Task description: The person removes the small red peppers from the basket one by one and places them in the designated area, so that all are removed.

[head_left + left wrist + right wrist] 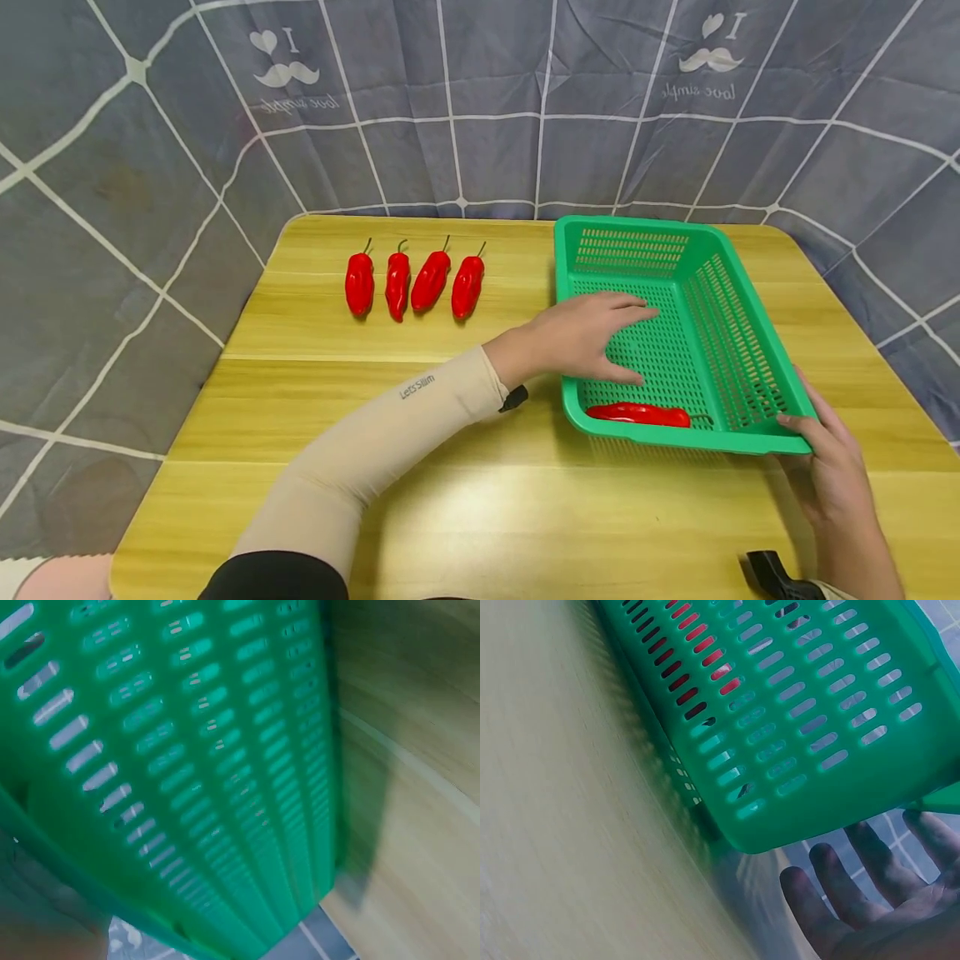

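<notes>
A green plastic basket [637, 223] stands on the right half of the table, and one red chili pepper [637, 413] lies inside along its near wall. My left hand [588, 337] reaches over the basket's left rim with fingers spread and nothing in them. At the near right corner, my right hand [832, 458] grips the basket, thumb over the rim and fingers outside. Those fingers [840, 885] show beside the corner in the right wrist view. Several more red peppers [431, 282] lie in a row at the back left, stems pointing away.
The wooden table [300, 442] has rounded back corners. Grey curtain [495, 158] with white lines hangs behind it and at both sides. A black strap piece [780, 575] shows at the right wrist. Something pink [63, 577] sits at the lower left edge.
</notes>
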A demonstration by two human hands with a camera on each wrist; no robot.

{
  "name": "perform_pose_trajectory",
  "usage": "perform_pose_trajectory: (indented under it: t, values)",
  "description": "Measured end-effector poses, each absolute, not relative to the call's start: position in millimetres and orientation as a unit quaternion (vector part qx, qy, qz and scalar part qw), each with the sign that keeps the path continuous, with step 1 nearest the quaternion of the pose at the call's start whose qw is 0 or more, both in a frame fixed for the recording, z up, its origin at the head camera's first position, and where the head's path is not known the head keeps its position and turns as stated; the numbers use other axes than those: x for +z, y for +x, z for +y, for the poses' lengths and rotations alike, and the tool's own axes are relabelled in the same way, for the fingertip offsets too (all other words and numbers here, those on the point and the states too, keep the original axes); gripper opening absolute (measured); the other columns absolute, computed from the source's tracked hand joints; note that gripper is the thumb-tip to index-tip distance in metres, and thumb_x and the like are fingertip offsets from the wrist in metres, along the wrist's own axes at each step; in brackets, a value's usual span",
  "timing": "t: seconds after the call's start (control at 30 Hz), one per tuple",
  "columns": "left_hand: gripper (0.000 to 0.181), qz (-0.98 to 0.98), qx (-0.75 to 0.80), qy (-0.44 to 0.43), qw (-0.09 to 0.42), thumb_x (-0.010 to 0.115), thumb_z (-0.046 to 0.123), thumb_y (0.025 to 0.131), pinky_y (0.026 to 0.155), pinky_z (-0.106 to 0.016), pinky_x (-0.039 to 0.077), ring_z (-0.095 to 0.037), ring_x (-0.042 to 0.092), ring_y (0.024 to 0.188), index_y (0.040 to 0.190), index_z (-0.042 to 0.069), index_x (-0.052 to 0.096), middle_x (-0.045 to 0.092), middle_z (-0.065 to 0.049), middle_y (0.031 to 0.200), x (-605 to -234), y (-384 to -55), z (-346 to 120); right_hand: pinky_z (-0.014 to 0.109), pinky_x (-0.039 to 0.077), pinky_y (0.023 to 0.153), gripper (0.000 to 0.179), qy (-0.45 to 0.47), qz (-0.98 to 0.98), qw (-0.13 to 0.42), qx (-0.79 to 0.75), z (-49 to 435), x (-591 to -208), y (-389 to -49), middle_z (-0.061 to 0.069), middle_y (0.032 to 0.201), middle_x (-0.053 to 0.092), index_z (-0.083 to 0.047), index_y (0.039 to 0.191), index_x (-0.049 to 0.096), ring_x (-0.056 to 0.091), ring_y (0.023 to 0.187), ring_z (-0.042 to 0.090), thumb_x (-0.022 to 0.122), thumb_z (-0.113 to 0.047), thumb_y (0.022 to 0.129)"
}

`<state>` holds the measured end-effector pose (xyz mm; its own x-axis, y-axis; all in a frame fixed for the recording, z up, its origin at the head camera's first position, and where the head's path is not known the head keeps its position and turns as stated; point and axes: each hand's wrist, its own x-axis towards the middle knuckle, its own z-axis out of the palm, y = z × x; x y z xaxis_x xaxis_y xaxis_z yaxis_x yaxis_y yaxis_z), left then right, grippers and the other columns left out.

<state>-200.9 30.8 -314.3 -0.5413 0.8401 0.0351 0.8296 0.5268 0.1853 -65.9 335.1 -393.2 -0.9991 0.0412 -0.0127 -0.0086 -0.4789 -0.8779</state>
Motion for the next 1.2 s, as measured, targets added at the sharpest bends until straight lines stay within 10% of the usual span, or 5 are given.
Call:
perform_pose_trajectory:
  t: [0.4,0.53,0.63,0.8,1.2]
  values:
    - [0.086,0.859,-0.030,0.490,0.142,0.057,0.069,0.078,0.108,-0.023,0.037,-0.005,0.033,0.138,0.147,0.023,0.033,0.036,0.012,0.150,-307.6,-184.5,55.9,0.029,0.057,0.073,0.060,-0.014,-0.511,0.017,0.859,334.0,-391.3,-66.8,-0.005,0.127,0.061,-0.017,0.146,0.036,0.067,0.101,0.013,0.031,0.011,0.094]
    - [0.070,0.849,-0.043,0.500,0.164,0.062,0.062,0.079,0.082,-0.018,0.047,-0.003,0.055,0.097,0.134,0.020,0.050,0.060,0.008,0.105,-310.1,-180.1,61.8,0.028,0.057,0.073,0.060,-0.019,-0.518,0.017,0.855,333.7,-391.2,-66.2,-0.006,0.127,0.061,-0.018,0.146,0.036,0.067,0.100,0.012,0.032,0.011,0.094]
    - [0.045,0.849,-0.045,0.497,0.171,0.065,0.057,0.080,0.062,-0.020,0.041,-0.006,0.043,0.068,0.105,0.020,0.060,0.041,0.007,0.072,-314.8,-178.6,64.6,0.027,0.057,0.073,0.060,-0.025,-0.527,0.016,0.849,333.9,-391.0,-65.6,-0.007,0.127,0.061,-0.019,0.146,0.036,0.067,0.099,0.011,0.033,0.010,0.094]
    - [0.034,0.856,-0.052,0.480,0.186,0.066,0.054,0.080,0.061,-0.021,0.041,-0.006,0.040,0.068,0.079,0.022,0.054,0.039,0.008,0.071,-321.2,-178.2,68.9,0.028,0.057,0.073,0.060,-0.023,-0.522,0.015,0.853,333.9,-391.2,-65.5,-0.007,0.127,0.060,-0.018,0.146,0.036,0.067,0.099,0.012,0.033,0.011,0.094]
    - [0.020,0.851,-0.075,0.474,0.214,0.065,0.042,0.085,0.062,-0.024,0.043,-0.007,0.045,0.068,0.081,0.024,0.057,0.052,0.010,0.076,-325.3,-179.0,71.1,0.027,0.057,0.073,0.060,-0.025,-0.528,0.022,0.849,333.9,-392.8,-67.0,-0.008,0.127,0.058,-0.018,0.146,0.036,0.067,0.100,0.012,0.034,0.011,0.094]
